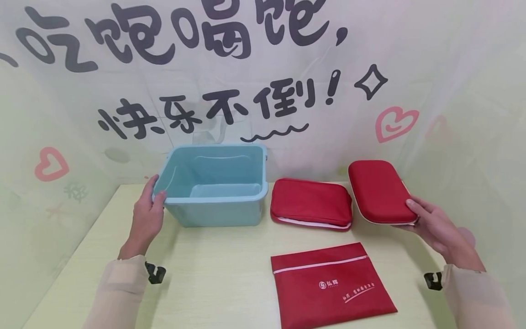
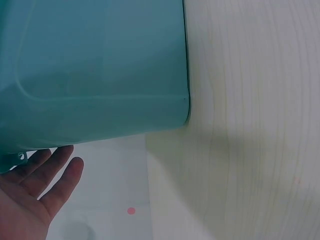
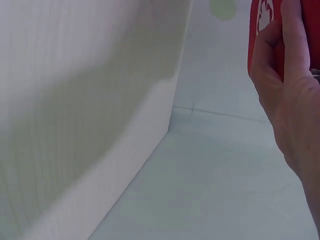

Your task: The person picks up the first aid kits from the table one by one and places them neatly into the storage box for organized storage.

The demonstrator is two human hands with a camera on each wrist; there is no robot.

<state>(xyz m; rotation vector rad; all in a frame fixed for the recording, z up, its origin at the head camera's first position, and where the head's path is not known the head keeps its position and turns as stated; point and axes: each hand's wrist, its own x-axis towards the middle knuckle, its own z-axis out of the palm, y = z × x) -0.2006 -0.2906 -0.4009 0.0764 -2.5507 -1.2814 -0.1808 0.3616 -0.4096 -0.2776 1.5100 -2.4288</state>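
A light blue plastic bin (image 1: pixel 222 212) stands at the back left of the table, its inside bare. My left hand (image 1: pixel 149 214) grips its left rim, thumb over the edge; in the left wrist view the fingers (image 2: pixel 64 187) lie along the outer wall of the bin (image 2: pixel 110 65). At the right, my right hand (image 1: pixel 437 228) holds a red hard-shell zip case (image 1: pixel 380 192) by its near right corner, thumb on top and fingers underneath. The case is raised over the table and tilted. In the right wrist view, a white mark shows on the underside of the case (image 3: pixel 264 17).
A red zip pouch (image 1: pixel 312 201) lies between the bin and the raised case. Nearer the front, a flat red document bag (image 1: pixel 328 292) with a white zip line lies on the pale wood table (image 1: pixel 213 269). A printed white curtain (image 1: pixel 312 151) hangs behind the table.
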